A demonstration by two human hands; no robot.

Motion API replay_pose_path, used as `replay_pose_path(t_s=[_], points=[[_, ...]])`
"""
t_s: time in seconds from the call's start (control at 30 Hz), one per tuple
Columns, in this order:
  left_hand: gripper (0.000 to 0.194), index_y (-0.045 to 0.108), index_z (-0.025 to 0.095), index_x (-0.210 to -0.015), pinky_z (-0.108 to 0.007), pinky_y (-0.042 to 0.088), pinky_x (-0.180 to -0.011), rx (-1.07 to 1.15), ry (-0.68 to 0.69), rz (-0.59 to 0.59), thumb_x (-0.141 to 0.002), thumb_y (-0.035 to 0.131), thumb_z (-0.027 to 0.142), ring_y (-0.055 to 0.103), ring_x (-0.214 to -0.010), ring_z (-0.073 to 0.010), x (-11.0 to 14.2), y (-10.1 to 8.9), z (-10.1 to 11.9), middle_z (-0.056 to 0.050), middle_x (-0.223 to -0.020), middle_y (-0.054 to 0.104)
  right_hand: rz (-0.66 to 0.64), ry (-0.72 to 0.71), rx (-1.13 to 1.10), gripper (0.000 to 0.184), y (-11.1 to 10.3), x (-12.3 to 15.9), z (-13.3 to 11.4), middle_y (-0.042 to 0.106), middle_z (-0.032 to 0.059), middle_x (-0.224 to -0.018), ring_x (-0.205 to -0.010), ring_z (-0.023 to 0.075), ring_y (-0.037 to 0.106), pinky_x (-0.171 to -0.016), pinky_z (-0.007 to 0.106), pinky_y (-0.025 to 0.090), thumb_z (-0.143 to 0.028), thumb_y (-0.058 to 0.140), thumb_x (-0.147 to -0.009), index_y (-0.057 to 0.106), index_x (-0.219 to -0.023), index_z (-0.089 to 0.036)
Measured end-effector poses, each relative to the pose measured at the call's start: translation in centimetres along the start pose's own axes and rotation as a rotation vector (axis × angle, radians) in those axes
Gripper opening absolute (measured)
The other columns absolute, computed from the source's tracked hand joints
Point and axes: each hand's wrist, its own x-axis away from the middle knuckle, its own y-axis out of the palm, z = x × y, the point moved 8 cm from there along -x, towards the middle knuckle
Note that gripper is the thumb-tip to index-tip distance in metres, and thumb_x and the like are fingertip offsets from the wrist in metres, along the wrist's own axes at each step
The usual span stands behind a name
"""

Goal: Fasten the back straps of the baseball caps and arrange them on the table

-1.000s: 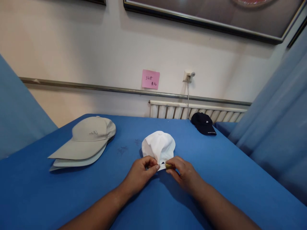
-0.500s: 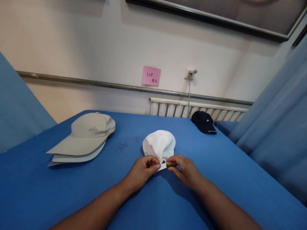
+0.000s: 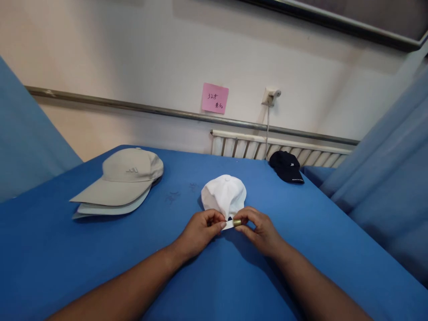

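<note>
A white baseball cap (image 3: pixel 224 192) rests on the blue surface, its back strap turned toward me. My left hand (image 3: pixel 202 230) pinches the white strap (image 3: pixel 228 225) between thumb and fingers. At the strap's right end sits a brass-coloured buckle (image 3: pixel 237 222), gripped between the thumb and fingers of my right hand (image 3: pixel 259 229). A small opening shows between strap and crown. The cap's brim is hidden behind the crown.
Stacked beige and pale caps (image 3: pixel 125 178) lie at the left on the blue-covered table (image 3: pixel 187 285). A dark navy cap (image 3: pixel 286 167) sits at the far right edge. Behind are a radiator (image 3: pixel 247 145) and a metal rail (image 3: pixel 150 109); blue curtains (image 3: pixel 394 178) hang at both sides.
The whole view has shifted slightly, so everything appears a little higher and further right. Both hands keep their hold on the strap and buckle; more of the buckle shows.
</note>
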Motion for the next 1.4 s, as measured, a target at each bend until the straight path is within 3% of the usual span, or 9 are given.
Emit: replay_pose_path(t_s=[0.27,0.57,0.93,1.4], points=[[0.017,0.062,0.015,-0.077,-0.024,0.037,-0.059,0.062,0.009,-0.021,-0.072,0.067,0.031,0.050,-0.059,-0.0105,0.0,0.5,0.0,0.004,-0.063,0.056,0.053,0.028,-0.042,0.013,-0.2,0.3,0.5,0.063,0.0020,-0.084,-0.076,0.0155,0.060,-0.070,0.028,0.049,-0.018,0.064,-0.084,0.064,-0.096,-0.022],[0.021,0.069,0.015,-0.077,-0.023,0.036,-0.061,-0.038,-0.012,-0.063,-0.075,0.066,0.035,0.048,-0.064,-0.0117,0.0,0.8,-0.4,0.002,-0.068,0.059,0.021,0.036,-0.056,0.016,0.0,0.2,0.1,0.064,0.0021,-0.085,-0.075,0.0150,0.062,-0.070,0.027,0.050,-0.016,0.064,-0.083,0.065,-0.097,-0.021],[0.021,0.062,0.015,-0.072,-0.023,0.032,-0.058,0.062,-0.046,-0.122,-0.075,0.067,0.035,0.043,-0.058,-0.0096,-0.3,1.1,-1.0,0.004,-0.060,0.053,0.023,0.016,-0.084,0.017,0.0,0.4,0.3,0.064,0.0021,-0.087,-0.076,0.0144,0.061,-0.071,0.027,0.050,-0.015,0.065,-0.082,0.065,-0.098,-0.022],[0.021,0.062,0.014,-0.072,-0.023,0.033,-0.056,0.004,-0.054,-0.100,-0.074,0.067,0.034,0.044,-0.056,-0.0094,-0.3,1.3,-1.1,0.004,-0.058,0.053,-0.016,0.051,-0.093,0.015,0.6,0.3,0.4,0.066,0.0031,-0.090,-0.077,0.0151,0.062,-0.071,0.028,0.051,-0.018,0.065,-0.083,0.065,-0.098,-0.022]])
